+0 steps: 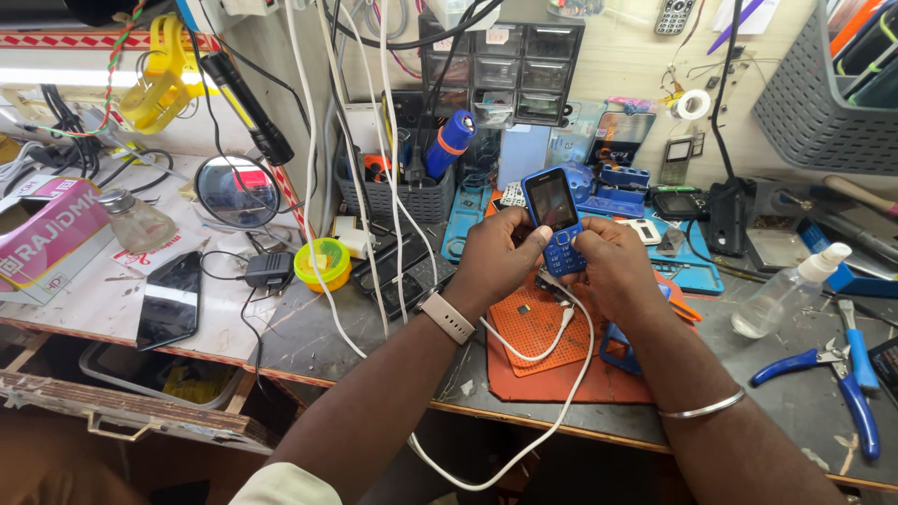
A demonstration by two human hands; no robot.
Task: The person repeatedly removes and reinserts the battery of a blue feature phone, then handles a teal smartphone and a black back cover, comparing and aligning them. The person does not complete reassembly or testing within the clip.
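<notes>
Both hands are gripping a blue keypad phone (552, 218) above the orange mat (543, 351): left hand (496, 262) and right hand (603, 266) flanking its lower half, long axis pointing far, screen up.

1. The table (309, 341) is grey, scuffed and crowded.
2. An orange mat (543, 360) lies at its front edge.
3. Blue pliers (847, 374) and a spray bottle (781, 295) lie right.
4. A black phone (170, 301), a yellow tub (322, 264) and a round mirror (238, 191) sit left.
</notes>
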